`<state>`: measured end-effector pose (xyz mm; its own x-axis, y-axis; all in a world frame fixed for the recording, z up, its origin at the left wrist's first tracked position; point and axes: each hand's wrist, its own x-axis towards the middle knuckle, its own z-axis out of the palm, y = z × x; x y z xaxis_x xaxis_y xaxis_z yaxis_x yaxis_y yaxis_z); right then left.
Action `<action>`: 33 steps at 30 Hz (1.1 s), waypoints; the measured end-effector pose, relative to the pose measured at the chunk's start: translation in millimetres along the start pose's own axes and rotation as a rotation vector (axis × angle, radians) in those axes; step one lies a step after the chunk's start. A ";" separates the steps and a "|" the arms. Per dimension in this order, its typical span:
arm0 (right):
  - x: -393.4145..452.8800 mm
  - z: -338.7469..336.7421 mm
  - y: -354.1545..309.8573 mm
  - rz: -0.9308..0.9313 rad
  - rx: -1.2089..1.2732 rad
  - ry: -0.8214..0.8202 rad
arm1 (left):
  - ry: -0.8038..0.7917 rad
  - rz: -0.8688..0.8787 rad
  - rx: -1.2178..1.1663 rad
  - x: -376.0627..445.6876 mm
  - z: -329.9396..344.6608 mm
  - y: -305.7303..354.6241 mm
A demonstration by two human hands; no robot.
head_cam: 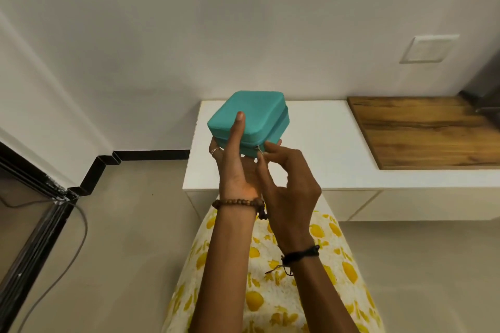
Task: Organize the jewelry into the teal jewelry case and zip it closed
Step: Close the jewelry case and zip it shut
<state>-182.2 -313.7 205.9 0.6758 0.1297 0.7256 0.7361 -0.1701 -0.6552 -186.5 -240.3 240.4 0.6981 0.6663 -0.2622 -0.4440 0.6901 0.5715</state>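
The teal jewelry case [257, 113] is held up in the air above the left end of a white counter [319, 149], its lid down. My left hand [235, 159] grips it from below, thumb lying across the lid. My right hand [286, 178] pinches the small metal zipper pull [258, 149] at the case's near right corner. No loose jewelry is in sight; the inside of the case is hidden.
A wooden board [427, 130] lies on the counter's right part, with a dark appliance at the far right edge. A white wall stands behind, with a switch plate [430, 48]. A grey cable [75, 238] runs over the floor at the left beside a dark sliding-door track.
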 end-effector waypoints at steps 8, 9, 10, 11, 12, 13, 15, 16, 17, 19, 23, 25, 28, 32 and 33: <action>19.5 -11.1 2.7 0.215 0.181 0.045 | -0.121 -0.070 0.043 2.0 -8.1 10.7; 25.4 -14.2 4.4 0.256 0.210 0.070 | -0.142 -0.089 0.060 1.3 -9.2 12.9; 30.7 -17.7 6.5 0.294 0.239 0.085 | -0.162 -0.111 0.080 -0.1 -9.9 15.4; 35.0 -20.7 7.9 0.321 0.258 0.085 | -0.177 -0.133 0.093 -0.7 -11.3 17.8; 37.7 -23.2 8.2 0.334 0.270 0.071 | -0.188 -0.150 0.101 -1.2 -12.4 20.0; 38.6 -24.5 7.3 0.337 0.282 0.052 | -0.194 -0.156 0.106 -1.4 -13.2 22.4; 36.9 -24.4 2.9 0.331 0.321 0.030 | -0.188 -0.150 0.113 -2.0 -13.7 25.4; 35.9 -23.3 1.5 0.315 0.322 0.033 | -0.177 -0.147 0.108 -2.2 -12.9 25.3; 35.4 -22.0 0.7 0.284 0.298 0.041 | -0.157 -0.152 0.098 -2.8 -11.8 24.2; 34.1 -19.0 0.4 0.178 0.185 0.056 | -0.087 -0.179 0.043 -5.2 -8.0 18.9; 25.7 -14.4 1.6 0.018 -0.044 0.106 | 0.080 -0.203 -0.096 -9.7 1.1 6.4; 20.2 -13.9 0.7 0.014 -0.084 0.121 | 0.080 -0.167 -0.111 -10.7 6.9 2.3; 11.7 -11.4 -2.1 -0.054 -0.146 0.091 | 0.004 -0.121 -0.064 -12.4 15.4 -2.6; 12.7 -10.3 -5.5 -0.036 -0.111 0.055 | 0.015 -0.095 -0.025 -8.9 15.9 -1.8; 14.6 -12.1 -5.9 -0.006 -0.092 0.057 | 0.012 -0.087 -0.015 -8.2 16.1 0.0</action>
<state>-177.1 -322.6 222.9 0.6663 0.0757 0.7419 0.7317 -0.2585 -0.6307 -183.2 -250.4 255.0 0.7274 0.6071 -0.3198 -0.3904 0.7495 0.5347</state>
